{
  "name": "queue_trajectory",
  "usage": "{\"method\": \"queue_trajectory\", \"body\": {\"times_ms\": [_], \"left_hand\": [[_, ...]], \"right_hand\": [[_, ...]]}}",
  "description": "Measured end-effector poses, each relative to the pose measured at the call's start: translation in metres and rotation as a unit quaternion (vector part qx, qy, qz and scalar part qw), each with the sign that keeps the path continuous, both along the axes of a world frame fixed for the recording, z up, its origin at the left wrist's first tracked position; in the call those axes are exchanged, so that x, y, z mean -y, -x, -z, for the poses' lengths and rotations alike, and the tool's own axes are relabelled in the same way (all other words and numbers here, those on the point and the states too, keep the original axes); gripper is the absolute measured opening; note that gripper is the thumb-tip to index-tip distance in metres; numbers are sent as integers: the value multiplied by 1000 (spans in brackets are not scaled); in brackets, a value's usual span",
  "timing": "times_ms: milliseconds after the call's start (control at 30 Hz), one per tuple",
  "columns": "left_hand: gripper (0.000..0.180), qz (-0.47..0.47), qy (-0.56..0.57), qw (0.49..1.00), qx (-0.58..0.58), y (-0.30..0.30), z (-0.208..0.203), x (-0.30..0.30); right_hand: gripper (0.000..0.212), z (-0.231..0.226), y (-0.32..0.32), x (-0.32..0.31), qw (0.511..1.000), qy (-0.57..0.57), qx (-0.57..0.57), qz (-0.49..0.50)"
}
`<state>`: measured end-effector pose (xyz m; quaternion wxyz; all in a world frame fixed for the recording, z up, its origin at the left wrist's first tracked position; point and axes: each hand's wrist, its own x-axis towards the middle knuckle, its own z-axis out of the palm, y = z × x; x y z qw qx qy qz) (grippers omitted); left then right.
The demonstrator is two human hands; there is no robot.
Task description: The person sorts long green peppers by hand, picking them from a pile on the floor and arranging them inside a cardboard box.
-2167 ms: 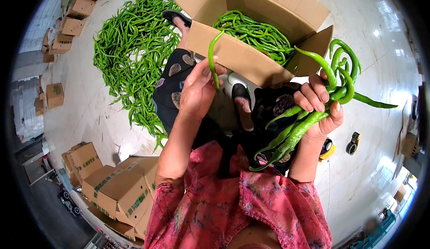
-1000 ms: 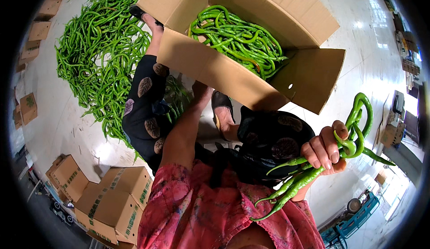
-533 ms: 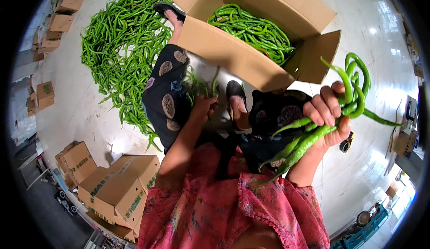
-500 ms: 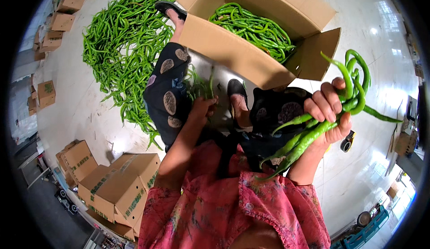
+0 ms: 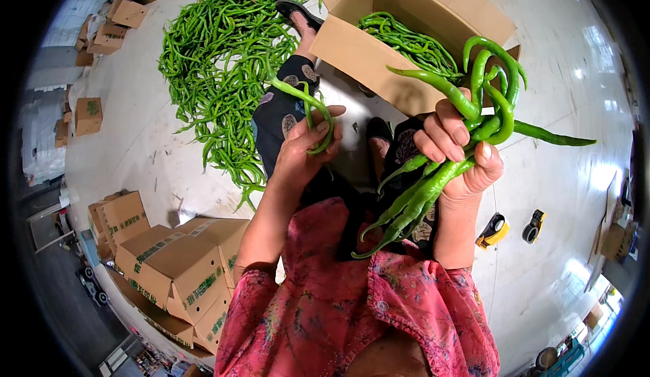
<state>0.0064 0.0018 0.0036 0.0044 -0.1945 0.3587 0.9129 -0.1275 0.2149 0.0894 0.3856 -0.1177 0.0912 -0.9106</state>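
A bunch of long green chili peppers (image 5: 426,191) is gripped in my right hand (image 5: 460,143), with curled ends sticking up and pointed tips hanging toward my lap. My left hand (image 5: 308,147), level with it on the left, pinches one or two curved green peppers (image 5: 298,92) between thumb and fingers. Beyond the right hand stands an open cardboard box (image 5: 369,55) holding many green peppers (image 5: 409,44) laid lengthwise. A large loose pile of green peppers (image 5: 210,65) spreads over the floor beyond and left of my left hand.
Flattened and folded cardboard boxes (image 5: 176,262) are stacked at the near left. More cartons (image 5: 128,12) line the far left. Two tape dispensers (image 5: 493,231) lie on the pale floor at the right. My leg (image 5: 274,116) stands between the pile and the open box.
My left hand has risen from between my knees, bringing up the curved peppers. My right hand has shifted slightly left with its bunch. The whole view has swung a little.
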Motion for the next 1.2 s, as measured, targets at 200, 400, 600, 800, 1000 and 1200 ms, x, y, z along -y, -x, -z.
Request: {"method": "queue_trajectory", "body": {"times_ms": [200, 400, 600, 800, 1000, 1200], "left_hand": [[39, -37, 45, 998, -4, 3, -15, 19], [31, -68, 330, 936, 99, 29, -45, 23], [35, -38, 486, 872, 49, 120, -65, 36], [38, -149, 792, 585, -89, 220, -10, 69], [40, -95, 335, 932, 105, 148, 1, 45], [34, -93, -29, 994, 42, 88, 31, 53]], "right_hand": [[58, 0, -1, 4, 1000, -9, -21, 12], [55, 2, 6, -18, 999, -3, -26, 41], [56, 7, 17, -19, 999, 14, 10, 35], [60, 9, 18, -16, 1000, 2, 5, 15], [61, 17, 17, -20, 1000, 13, -16, 12], [61, 14, 18, -14, 1000, -3, 1, 10]]}}
